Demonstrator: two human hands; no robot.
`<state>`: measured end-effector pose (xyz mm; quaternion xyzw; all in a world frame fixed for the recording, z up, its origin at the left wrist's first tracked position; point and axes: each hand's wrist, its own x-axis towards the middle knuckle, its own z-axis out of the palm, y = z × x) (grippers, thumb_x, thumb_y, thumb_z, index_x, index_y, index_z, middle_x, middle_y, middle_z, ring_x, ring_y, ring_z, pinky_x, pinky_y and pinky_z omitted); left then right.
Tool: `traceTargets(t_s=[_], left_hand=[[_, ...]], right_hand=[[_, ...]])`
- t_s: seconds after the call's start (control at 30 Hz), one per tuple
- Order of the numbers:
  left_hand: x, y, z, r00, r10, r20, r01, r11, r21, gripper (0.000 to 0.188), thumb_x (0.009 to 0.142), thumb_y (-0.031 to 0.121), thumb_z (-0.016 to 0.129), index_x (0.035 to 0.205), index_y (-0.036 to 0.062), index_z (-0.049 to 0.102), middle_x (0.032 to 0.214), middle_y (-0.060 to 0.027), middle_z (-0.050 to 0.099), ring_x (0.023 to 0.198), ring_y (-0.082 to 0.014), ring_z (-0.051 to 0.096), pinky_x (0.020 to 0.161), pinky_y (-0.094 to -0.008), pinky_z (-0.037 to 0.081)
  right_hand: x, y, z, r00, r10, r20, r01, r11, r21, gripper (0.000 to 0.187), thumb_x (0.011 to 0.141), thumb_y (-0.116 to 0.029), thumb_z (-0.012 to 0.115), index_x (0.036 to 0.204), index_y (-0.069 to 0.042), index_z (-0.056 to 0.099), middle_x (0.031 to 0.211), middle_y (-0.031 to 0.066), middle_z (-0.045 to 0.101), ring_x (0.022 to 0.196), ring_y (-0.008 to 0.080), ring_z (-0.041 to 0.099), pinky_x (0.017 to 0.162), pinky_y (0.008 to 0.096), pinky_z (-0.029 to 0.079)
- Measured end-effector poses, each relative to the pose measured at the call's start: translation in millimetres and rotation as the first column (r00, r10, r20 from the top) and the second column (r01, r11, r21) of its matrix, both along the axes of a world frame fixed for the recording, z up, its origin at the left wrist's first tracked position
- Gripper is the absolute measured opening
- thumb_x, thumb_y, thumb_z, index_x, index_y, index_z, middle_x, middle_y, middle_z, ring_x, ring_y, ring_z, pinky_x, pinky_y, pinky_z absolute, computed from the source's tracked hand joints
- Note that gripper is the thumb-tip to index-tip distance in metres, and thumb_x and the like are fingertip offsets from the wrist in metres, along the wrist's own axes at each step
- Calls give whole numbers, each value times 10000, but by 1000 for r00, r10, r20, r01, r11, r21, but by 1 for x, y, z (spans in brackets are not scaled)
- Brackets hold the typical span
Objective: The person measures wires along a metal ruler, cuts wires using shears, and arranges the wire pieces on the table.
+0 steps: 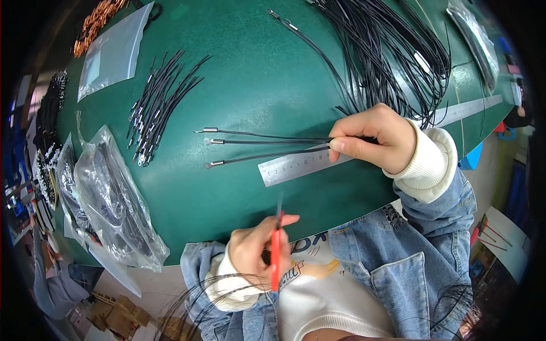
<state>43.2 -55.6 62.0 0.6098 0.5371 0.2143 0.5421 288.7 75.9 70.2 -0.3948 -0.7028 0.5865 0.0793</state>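
Note:
Between the thumb and fingers of my right hand [378, 141] three black cords [273, 142] are pinched together. They fan out to the left, each tipped with a small silver metal end. Under them, a steel ruler [296, 169] lies at a slant on the green table and passes below my right hand. Nearer my body, my left hand [250, 250] is closed around red-handled scissors [276, 253], their narrow blade blurred and directed away from me. The scissors are apart from the cords.
A large bundle of long black cords [392, 57] spreads at the far right. Short cut cords [159, 108] lie in a pile at left, near clear plastic bags [114, 199]. Copper-coloured pieces [96, 25] sit at the far left corner. A person's sleeve [54, 284] shows at lower left.

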Motion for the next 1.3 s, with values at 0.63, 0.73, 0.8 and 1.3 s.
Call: traceTargets(t_s=[0.63, 0.73, 0.8, 1.3], left_hand=[[57, 32, -13, 999, 8, 36, -10, 999, 33, 301, 784, 21, 593, 1072, -65, 571, 645, -74, 604, 549, -201, 633, 577, -289, 502], [60, 32, -16, 999, 14, 30, -16, 999, 51, 292, 786, 26, 603, 1063, -60, 567, 645, -78, 603, 552, -209, 637, 571, -290, 500], [60, 31, -17, 999, 17, 33, -19, 998, 59, 290, 787, 28, 607, 1061, -56, 565, 646, -79, 603, 553, -212, 639, 568, -291, 499], [62, 32, -16, 999, 31, 32, -32, 998, 55, 267, 787, 34, 616, 1033, -43, 550, 643, -77, 606, 546, -221, 635, 558, -297, 499]], right_hand=[[6, -10, 3, 994, -17, -111, 23, 998, 54, 164, 913, -126, 555, 881, -8, 664, 743, 77, 688, 637, 189, 663, 578, 275, 506], [6, -10, 2, 993, -13, -115, 26, 993, 113, 167, 922, -120, 550, 876, 2, 656, 752, 82, 695, 661, 186, 681, 594, 275, 520], [8, -11, 1, 991, -18, -130, 34, 992, 120, 172, 928, -117, 548, 872, 7, 653, 754, 87, 697, 672, 192, 687, 605, 279, 527], [9, -8, 3, 995, -8, -100, 19, 994, 108, 169, 925, -105, 532, 874, 1, 655, 752, 97, 680, 674, 206, 679, 623, 278, 525]])
